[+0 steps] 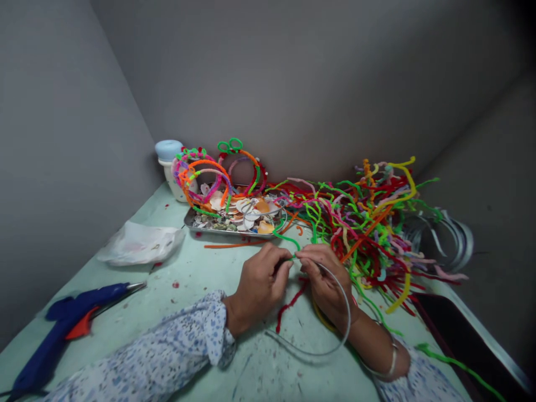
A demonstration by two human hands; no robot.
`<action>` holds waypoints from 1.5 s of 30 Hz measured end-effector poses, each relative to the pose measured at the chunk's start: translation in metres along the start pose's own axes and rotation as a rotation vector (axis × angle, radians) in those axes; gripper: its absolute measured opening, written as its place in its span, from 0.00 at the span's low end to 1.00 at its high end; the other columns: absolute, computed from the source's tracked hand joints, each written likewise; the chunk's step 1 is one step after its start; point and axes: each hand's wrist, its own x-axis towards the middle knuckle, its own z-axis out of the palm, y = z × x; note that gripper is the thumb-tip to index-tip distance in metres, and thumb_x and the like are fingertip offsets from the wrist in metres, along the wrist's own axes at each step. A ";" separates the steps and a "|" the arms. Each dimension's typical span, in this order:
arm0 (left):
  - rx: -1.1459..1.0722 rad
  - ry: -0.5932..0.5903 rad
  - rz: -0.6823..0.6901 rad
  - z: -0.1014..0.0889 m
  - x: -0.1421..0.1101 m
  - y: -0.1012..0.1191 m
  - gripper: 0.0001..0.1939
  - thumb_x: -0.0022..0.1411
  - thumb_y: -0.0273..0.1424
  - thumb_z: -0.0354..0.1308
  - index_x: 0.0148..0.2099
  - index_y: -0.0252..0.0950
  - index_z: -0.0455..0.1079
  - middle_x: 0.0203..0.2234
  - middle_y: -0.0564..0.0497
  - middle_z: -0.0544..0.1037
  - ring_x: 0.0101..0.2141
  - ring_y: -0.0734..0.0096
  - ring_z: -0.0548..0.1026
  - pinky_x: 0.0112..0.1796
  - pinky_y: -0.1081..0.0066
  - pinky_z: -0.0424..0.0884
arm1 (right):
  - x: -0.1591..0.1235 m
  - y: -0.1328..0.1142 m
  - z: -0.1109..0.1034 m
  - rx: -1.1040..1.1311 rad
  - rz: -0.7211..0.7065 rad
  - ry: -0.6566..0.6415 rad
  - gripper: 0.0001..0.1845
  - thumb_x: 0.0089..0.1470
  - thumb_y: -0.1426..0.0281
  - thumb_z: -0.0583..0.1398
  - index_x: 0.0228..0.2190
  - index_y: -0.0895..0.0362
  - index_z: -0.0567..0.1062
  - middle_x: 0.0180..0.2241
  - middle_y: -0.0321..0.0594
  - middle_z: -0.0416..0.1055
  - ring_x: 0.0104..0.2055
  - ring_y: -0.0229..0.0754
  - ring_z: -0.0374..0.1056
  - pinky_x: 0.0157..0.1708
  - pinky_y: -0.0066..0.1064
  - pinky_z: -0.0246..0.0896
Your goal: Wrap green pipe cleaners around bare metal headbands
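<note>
My left hand [262, 285] is closed in a pinch on a green pipe cleaner [288, 239], whose loose end rises away from the fingers toward the tray. Close beside it, my right hand [324, 276] grips one end of a thin grey headband [348, 312]. The headband's bare curve loops below the right wrist, its other end hanging over the table. The fingertips of both hands nearly touch where the green pipe cleaner meets the band's end; the exact join is hidden by fingers. A short red pipe cleaner [288, 307] lies beneath the hands.
A metal tray [234, 231] of shells stands behind, with wrapped headbands [205, 164] on it. Pipe cleaners [360, 223] heap at right, near bare headbands [458, 240]. A blue glue gun [67, 318], plastic bag [140, 244] and lidded cup [170, 167] are left; a dark flat object [464, 335] lies right.
</note>
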 end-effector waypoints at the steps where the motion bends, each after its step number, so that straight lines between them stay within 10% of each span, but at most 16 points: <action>1: -0.002 0.011 0.001 0.000 0.000 0.000 0.05 0.64 0.26 0.52 0.42 0.35 0.68 0.32 0.48 0.72 0.35 0.69 0.70 0.37 0.69 0.66 | 0.000 0.000 0.000 0.007 0.001 0.001 0.13 0.58 0.79 0.58 0.41 0.51 0.75 0.38 0.39 0.71 0.42 0.40 0.68 0.43 0.34 0.66; 20: 0.027 0.001 0.051 -0.002 0.001 0.004 0.07 0.64 0.25 0.51 0.42 0.35 0.68 0.33 0.48 0.73 0.36 0.68 0.70 0.37 0.68 0.67 | -0.004 -0.003 0.001 0.095 0.087 -0.020 0.10 0.60 0.74 0.56 0.41 0.51 0.75 0.35 0.38 0.75 0.31 0.38 0.71 0.30 0.30 0.68; 45: -0.029 -0.051 0.030 0.000 -0.002 0.005 0.06 0.65 0.27 0.50 0.43 0.36 0.67 0.34 0.47 0.73 0.36 0.67 0.70 0.38 0.67 0.67 | -0.011 -0.003 -0.003 -0.089 0.084 0.015 0.11 0.60 0.71 0.56 0.44 0.52 0.73 0.38 0.40 0.76 0.39 0.42 0.73 0.38 0.33 0.69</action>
